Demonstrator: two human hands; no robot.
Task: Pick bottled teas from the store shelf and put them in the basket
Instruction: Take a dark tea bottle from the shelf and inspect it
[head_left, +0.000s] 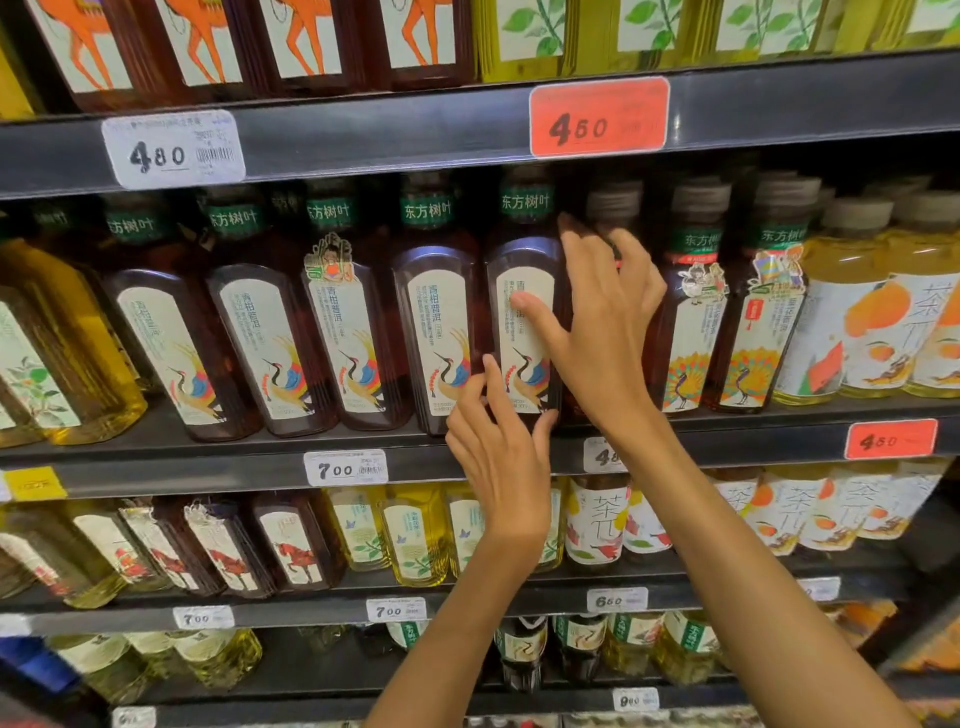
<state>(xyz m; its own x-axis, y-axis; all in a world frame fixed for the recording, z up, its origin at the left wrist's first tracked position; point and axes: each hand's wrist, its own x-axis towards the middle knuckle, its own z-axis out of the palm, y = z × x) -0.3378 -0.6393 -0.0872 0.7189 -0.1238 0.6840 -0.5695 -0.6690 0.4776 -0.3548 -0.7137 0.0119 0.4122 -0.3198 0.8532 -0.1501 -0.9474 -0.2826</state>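
A dark brown tea bottle (522, 260) with a crane label and green neck band stands on the middle shelf (208, 457), in a row of like bottles (343, 332). My right hand (597, 322) grips its upper right side, thumb across the label and fingers reaching behind it. My left hand (498, 447) holds the bottle's base, fingers up its left side and thumb under its right corner. No basket is in view.
Peacock-label brown bottles (691, 332) and pale orange-label bottles (872, 332) stand close on the right. The upper shelf rail (363, 135) with price tags hangs just above the caps. Lower shelves (467, 597) hold more yellow and brown bottles.
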